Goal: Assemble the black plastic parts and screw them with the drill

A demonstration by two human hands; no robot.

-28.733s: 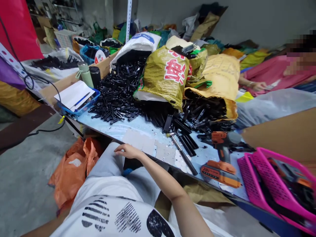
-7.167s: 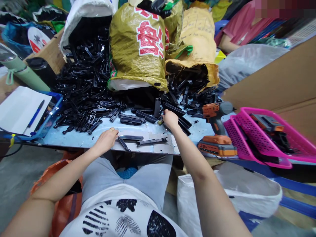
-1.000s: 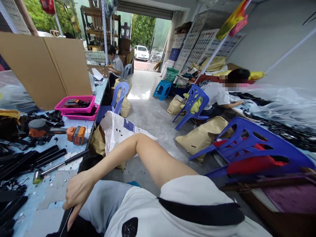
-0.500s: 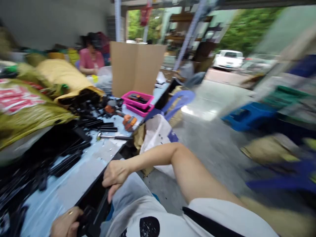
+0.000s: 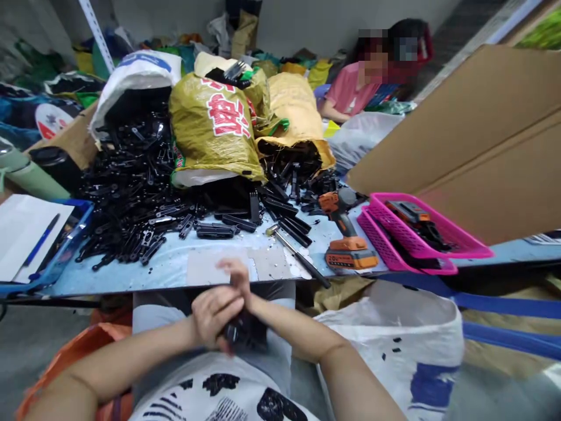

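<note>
My two hands meet over my lap, just below the edge of the light-blue table [image 5: 175,270]. My left hand [image 5: 213,316] is curled round a black plastic part [image 5: 244,334] that rests on my grey trousers. My right hand [image 5: 236,279] is right above it, wrist against the part; its fingers are lifted toward the table edge and smeared by motion. A big heap of black plastic parts [image 5: 131,193] covers the table's left and middle.
A hammer [image 5: 298,257], an orange cordless drill [image 5: 346,234] and stacked pink baskets [image 5: 421,240] lie on the right. Yellow sacks [image 5: 214,128] spill parts at the back. A white bag [image 5: 394,327] stands open at my right, an orange bag [image 5: 87,351] at my left. A person in pink [image 5: 350,88] sits behind.
My view has swung from the room back to the table. My right hand has left the table edge and joined my left hand over my lap at the black part.
</note>
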